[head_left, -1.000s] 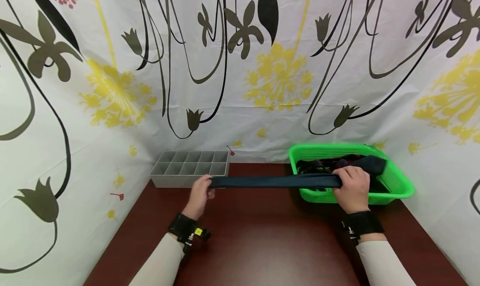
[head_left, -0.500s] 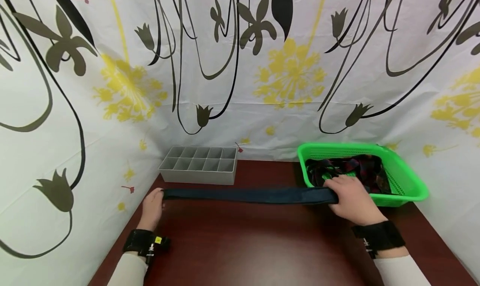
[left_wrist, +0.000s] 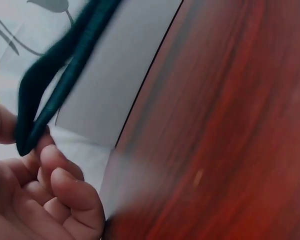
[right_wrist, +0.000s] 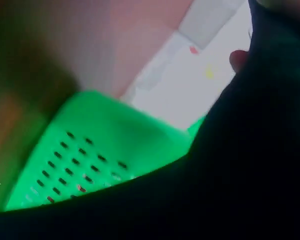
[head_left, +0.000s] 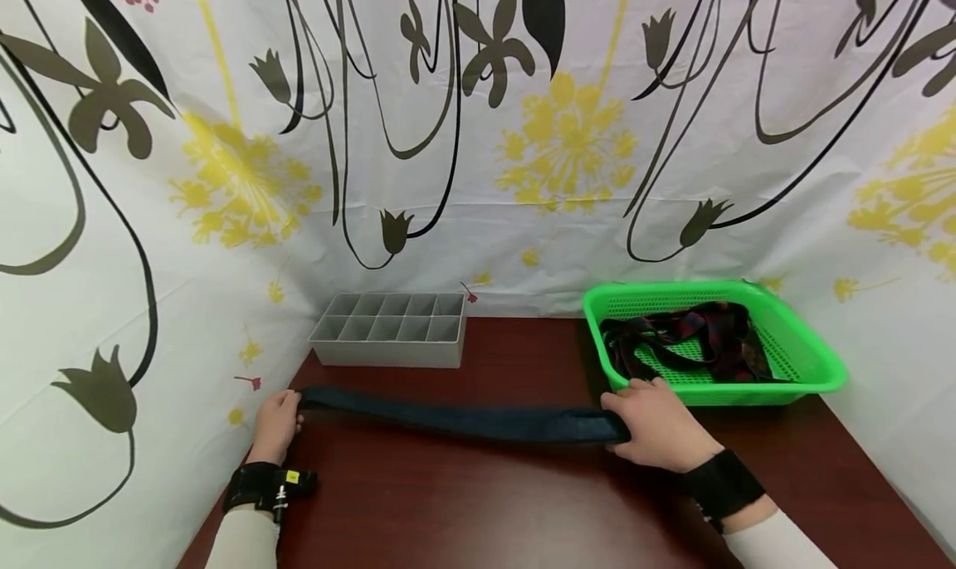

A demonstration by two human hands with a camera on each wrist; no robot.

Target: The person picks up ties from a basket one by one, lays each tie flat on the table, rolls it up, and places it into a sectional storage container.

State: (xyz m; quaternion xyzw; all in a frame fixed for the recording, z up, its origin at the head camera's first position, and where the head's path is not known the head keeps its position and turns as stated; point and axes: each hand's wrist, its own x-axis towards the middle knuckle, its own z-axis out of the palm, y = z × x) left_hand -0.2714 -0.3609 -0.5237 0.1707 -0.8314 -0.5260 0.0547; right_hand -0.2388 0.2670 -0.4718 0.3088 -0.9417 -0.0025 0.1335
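A dark blue necktie stretches low across the brown table, running from one hand to the other and sagging slightly. Its narrower end is pinched by my left hand near the table's left side; the left wrist view shows the necktie doubled over between thumb and fingers. My right hand grips the wider end in front of the green basket. In the right wrist view, dark cloth fills much of the picture and hides most of the hand.
The green plastic basket at the back right contains dark plaid strips of cloth. A grey divided box with several compartments stands at the back left. Flower-printed white sheeting encloses the table at the back and sides.
My left hand has moved left and towards me, and my right hand has come towards me from over the basket. The necktie's loose part has left the basket, and the strip now hangs lower.
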